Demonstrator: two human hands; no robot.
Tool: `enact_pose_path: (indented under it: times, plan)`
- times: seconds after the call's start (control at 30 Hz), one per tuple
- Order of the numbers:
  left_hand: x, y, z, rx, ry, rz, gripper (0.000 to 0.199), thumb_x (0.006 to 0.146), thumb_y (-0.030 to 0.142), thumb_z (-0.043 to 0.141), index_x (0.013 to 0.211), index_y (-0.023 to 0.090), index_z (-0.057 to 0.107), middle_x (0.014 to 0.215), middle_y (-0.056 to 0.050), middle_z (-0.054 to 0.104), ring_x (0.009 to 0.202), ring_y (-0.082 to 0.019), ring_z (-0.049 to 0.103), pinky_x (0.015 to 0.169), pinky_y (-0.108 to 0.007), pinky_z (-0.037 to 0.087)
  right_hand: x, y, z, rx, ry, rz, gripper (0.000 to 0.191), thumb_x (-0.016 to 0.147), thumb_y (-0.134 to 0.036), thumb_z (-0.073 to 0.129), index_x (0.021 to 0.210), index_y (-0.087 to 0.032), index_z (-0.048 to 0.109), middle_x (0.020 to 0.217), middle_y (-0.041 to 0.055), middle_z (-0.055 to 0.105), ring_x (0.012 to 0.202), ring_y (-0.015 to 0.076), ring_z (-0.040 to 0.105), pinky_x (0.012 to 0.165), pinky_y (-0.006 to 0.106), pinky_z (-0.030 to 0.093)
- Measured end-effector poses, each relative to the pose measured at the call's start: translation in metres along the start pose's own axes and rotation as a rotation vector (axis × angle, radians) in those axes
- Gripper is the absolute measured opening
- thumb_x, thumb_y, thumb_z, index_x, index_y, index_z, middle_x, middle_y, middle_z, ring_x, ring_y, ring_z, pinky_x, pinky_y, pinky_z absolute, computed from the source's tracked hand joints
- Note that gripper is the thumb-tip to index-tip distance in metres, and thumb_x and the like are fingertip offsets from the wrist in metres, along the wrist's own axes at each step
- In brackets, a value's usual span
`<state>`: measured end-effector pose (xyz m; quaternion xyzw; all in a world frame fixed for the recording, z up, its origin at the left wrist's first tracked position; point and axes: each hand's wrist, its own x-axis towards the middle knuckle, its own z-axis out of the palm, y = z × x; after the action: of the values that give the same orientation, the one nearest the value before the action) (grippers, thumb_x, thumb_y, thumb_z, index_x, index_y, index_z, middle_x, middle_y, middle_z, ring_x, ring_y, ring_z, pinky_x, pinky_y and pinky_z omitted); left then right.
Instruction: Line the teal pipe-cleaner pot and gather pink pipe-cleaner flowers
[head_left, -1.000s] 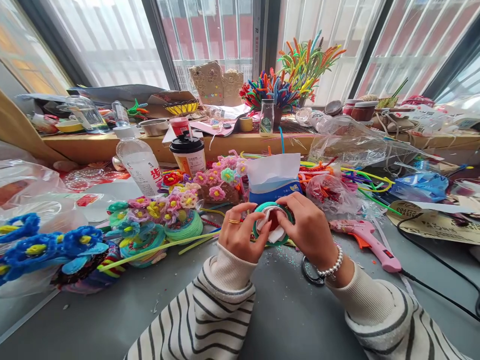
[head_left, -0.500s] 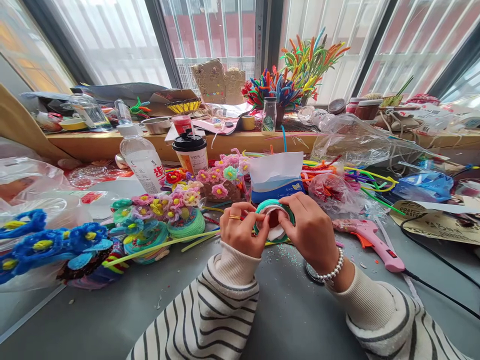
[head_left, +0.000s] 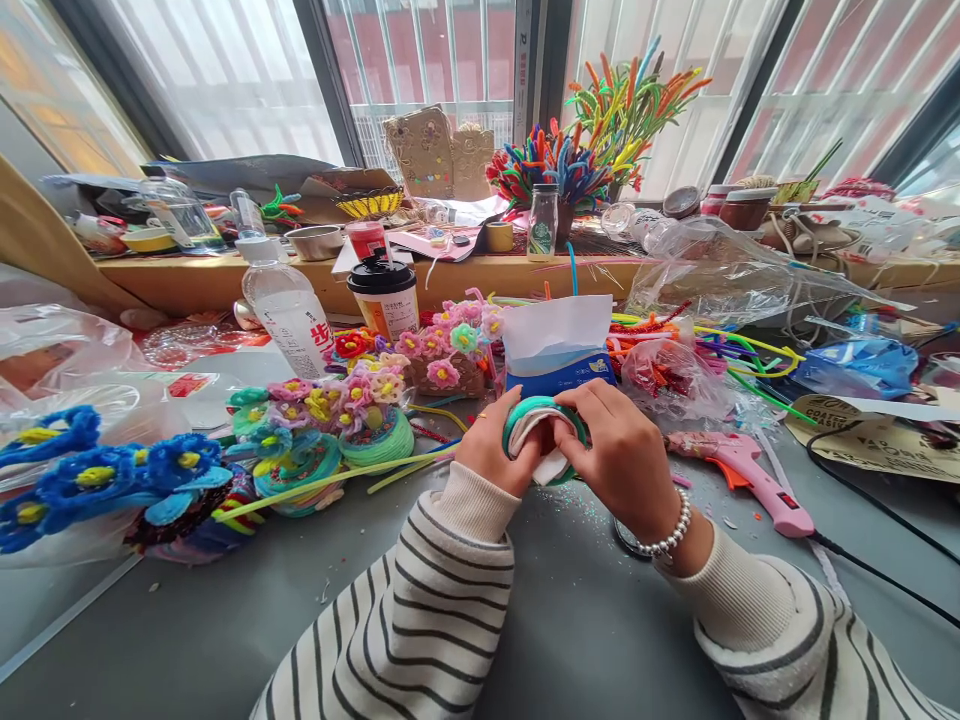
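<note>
Tilted towards me, a round pot wrapped in green pipe cleaner (head_left: 534, 404) sits between both hands. White tissue (head_left: 553, 468) lines the inside of its mouth. My left hand (head_left: 491, 445) is wrapped round the pot's left side, its thumb reaching into the opening. On the other side, my right hand (head_left: 622, 450) grips the rim, with its thumb pressed inside against the tissue and its fingers over the outer edge. Some fingertips are hidden by the pot. Right behind it stands a blue and white tissue pack (head_left: 559, 345).
A pink hot glue gun (head_left: 739, 470) with a black cord lies to the right. Pipe-cleaner flower pots (head_left: 379, 435) and blue flowers (head_left: 97, 475) crowd the left. A plastic bottle (head_left: 281, 310) and a lidded cup (head_left: 384, 295) stand behind. Glitter is scattered on the grey table (head_left: 570, 630).
My left hand has shifted from pinching at the pot's opening to wrapping round its left side, with the thumb inside. The tissue now covers more of the opening. The view has moved slightly.
</note>
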<state>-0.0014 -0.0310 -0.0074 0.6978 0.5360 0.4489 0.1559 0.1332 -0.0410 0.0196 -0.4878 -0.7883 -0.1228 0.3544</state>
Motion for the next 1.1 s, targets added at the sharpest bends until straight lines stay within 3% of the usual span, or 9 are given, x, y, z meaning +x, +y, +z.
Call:
enact_pose_path:
  times: [0.1,0.2,0.43,0.57,0.87,0.97,1.1]
  plan:
    - [0.007,-0.001,-0.007,-0.289,-0.267,-0.169,0.05,0.066,0.035,0.052,0.11,0.011,0.045,0.104,-0.01,0.057,0.092,-0.022,0.054,0.082,-0.033,0.042,0.002,0.003,-0.003,0.055,-0.013,-0.031,0.013,0.076,-0.02,0.045,0.084,-0.015,0.054,0.08,0.0049,0.055,0.077,0.0172,0.05,0.071,0.028,0.041]
    - [0.012,-0.001,-0.013,-0.467,-0.404,-0.182,0.054,0.066,0.037,0.052,0.11,0.007,0.044,0.106,-0.013,0.055,0.096,-0.022,0.051,0.083,-0.031,0.041,0.004,0.008,-0.007,0.098,-0.029,-0.052,0.013,0.076,-0.019,0.045,0.085,-0.016,0.053,0.081,0.0044,0.055,0.078,0.017,0.05,0.072,0.028,0.041]
    - [0.011,0.003,-0.014,-0.509,-0.395,-0.202,0.049,0.066,0.037,0.053,0.106,0.009,0.047,0.101,-0.01,0.058,0.095,-0.022,0.052,0.081,-0.03,0.041,0.009,0.015,-0.013,0.14,-0.074,-0.182,0.018,0.075,-0.019,0.048,0.093,-0.017,0.053,0.089,0.0047,0.056,0.083,0.0175,0.049,0.076,0.029,0.04]
    - [0.01,0.006,-0.015,-0.512,-0.427,-0.187,0.046,0.066,0.037,0.053,0.104,0.01,0.049,0.103,-0.008,0.058,0.096,-0.021,0.051,0.083,-0.027,0.04,0.009,0.016,-0.014,0.149,-0.071,-0.183,0.015,0.078,-0.021,0.046,0.089,-0.016,0.055,0.084,0.0048,0.057,0.08,0.0161,0.049,0.074,0.028,0.041]
    - [0.002,0.003,-0.003,-0.332,-0.282,-0.122,0.034,0.069,0.027,0.047,0.1,0.016,0.052,0.097,-0.006,0.06,0.09,-0.02,0.054,0.082,-0.033,0.041,0.007,0.009,-0.013,0.054,-0.107,-0.178,0.013,0.077,-0.02,0.045,0.083,-0.015,0.055,0.08,0.0055,0.055,0.078,0.0168,0.049,0.071,0.027,0.04]
    - [0.001,-0.001,0.002,-0.352,-0.219,-0.131,0.029,0.07,0.024,0.045,0.097,0.016,0.051,0.096,-0.006,0.059,0.089,-0.019,0.053,0.082,-0.033,0.04,0.005,0.007,-0.009,0.076,-0.133,-0.104,0.015,0.078,-0.023,0.043,0.088,-0.016,0.053,0.083,0.0055,0.056,0.08,0.0172,0.049,0.072,0.028,0.04]
    - [0.001,-0.004,0.006,-0.362,-0.018,-0.213,0.026,0.072,0.028,0.043,0.094,0.016,0.049,0.092,-0.007,0.058,0.086,-0.018,0.054,0.079,-0.033,0.041,0.004,0.007,-0.004,0.13,-0.182,0.07,0.031,0.076,-0.037,0.046,0.097,-0.014,0.05,0.087,0.0073,0.057,0.075,0.0174,0.053,0.065,0.027,0.041]
